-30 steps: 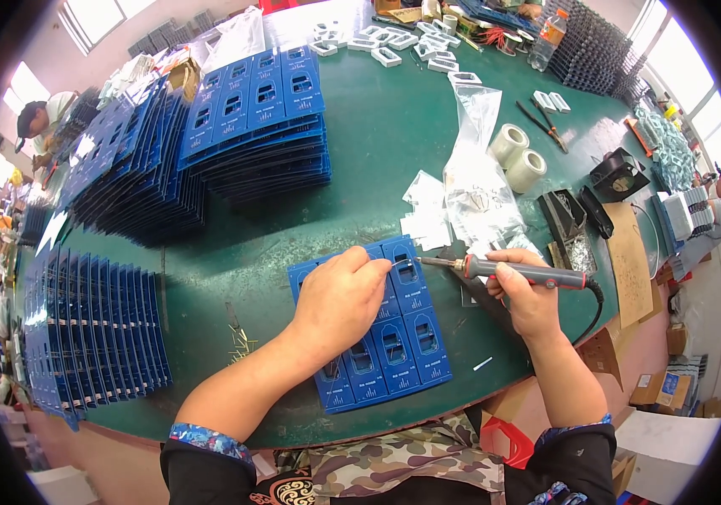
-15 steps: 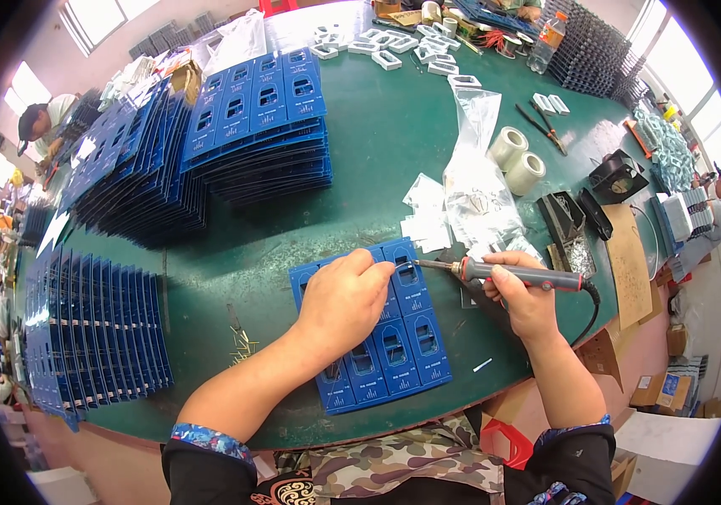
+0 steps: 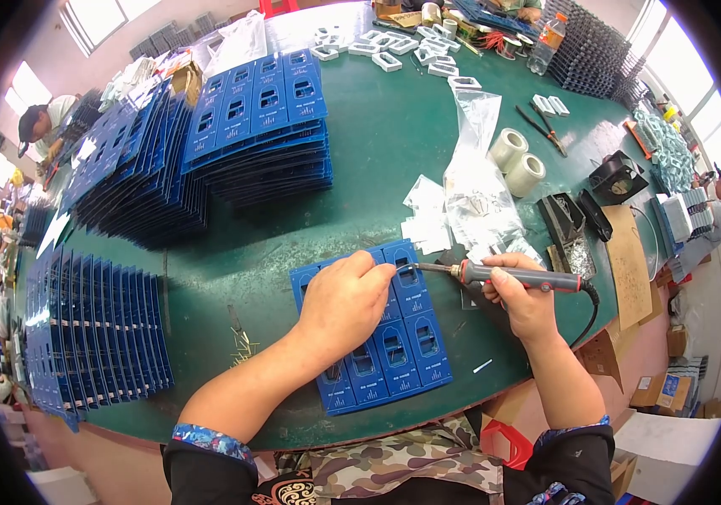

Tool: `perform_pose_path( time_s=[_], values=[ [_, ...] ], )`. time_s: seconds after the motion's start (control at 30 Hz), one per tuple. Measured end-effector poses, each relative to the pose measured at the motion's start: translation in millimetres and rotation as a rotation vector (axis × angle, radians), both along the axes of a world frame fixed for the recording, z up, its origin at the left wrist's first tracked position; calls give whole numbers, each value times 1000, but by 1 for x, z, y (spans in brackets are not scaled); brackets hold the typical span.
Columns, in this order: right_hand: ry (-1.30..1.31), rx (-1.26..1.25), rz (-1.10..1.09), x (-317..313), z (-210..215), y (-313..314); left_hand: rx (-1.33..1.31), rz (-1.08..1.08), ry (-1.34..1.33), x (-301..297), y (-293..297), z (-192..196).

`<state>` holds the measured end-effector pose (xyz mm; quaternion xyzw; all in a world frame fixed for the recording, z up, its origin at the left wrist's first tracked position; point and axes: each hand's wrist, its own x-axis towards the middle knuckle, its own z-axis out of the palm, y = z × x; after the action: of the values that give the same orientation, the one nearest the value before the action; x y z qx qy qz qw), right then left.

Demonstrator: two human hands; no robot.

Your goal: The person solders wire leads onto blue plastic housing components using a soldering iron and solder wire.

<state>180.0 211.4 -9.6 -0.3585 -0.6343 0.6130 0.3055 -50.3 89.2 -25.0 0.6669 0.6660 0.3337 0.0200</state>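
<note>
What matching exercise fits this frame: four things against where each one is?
Things:
1. soldering iron
2. left hand
3. tape rolls
4. bottle

Places:
A. far end of the table, at the upper right
B. in the right hand
C. resting on the blue panel nearest the person
D. beside the clear bags, right of them

Pairs: 1-B, 2-C, 3-D, 4-A

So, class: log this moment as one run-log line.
left hand: pressing blue panel | right hand: gripping soldering iron | tip: at panel's top edge
</note>
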Motion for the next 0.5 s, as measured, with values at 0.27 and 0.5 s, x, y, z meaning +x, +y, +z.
perform_pose_path(
  time_s=[0.27, 0.5],
  values=[
    [51, 2, -6, 3, -3, -1, 12, -12, -6, 0, -2, 1],
    [5, 39, -7, -1, -2, -2, 8, -29, 1, 0, -2, 1]
  ],
)
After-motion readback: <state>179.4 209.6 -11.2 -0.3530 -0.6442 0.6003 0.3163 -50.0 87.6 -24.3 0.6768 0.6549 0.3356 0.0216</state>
